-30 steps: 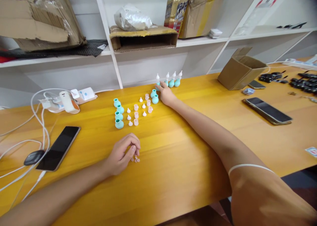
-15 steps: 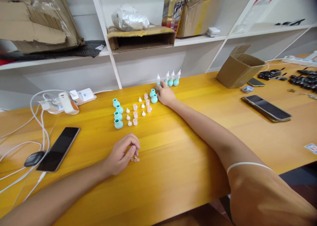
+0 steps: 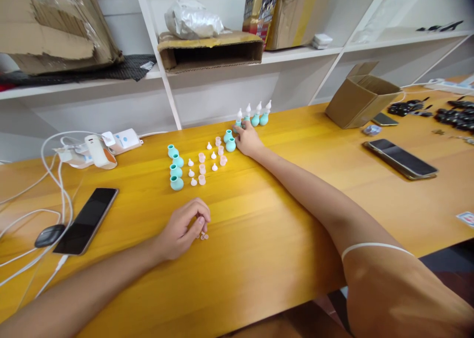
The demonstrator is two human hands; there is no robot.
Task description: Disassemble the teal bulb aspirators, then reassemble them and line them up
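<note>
At the upper middle of the frame, my right hand [image 3: 247,138] has slid the capped bulb [image 3: 239,116] to the right over the last second. The gap between it and the row of three others [image 3: 258,115] has narrowed, and it now stands upright just beside them, making four capped pieces in one line. My grip there is closed, with the fingertips pinched around the teal belly and hiding most of it. My left hand [image 3: 183,227], at lower centre, has not stirred. It lies curled on the desk [image 3: 281,229] with its fingertips at the tiny pink pieces [image 3: 204,237], and I cannot tell whether it pinches one. The capped bulb is a small, round, glossy teal body with a narrow neck and a pointed white tip, matching its three neighbours. Between my hands the parts lie in tidy columns: loose teal bulbs [image 3: 176,171] at left, with white tips [image 3: 191,172] and pink cups [image 3: 202,169] beside them. Two more teal bulbs [image 3: 229,140] sit just beside my right fingers. A dark phone [image 3: 87,221] lies at lower left.
</note>
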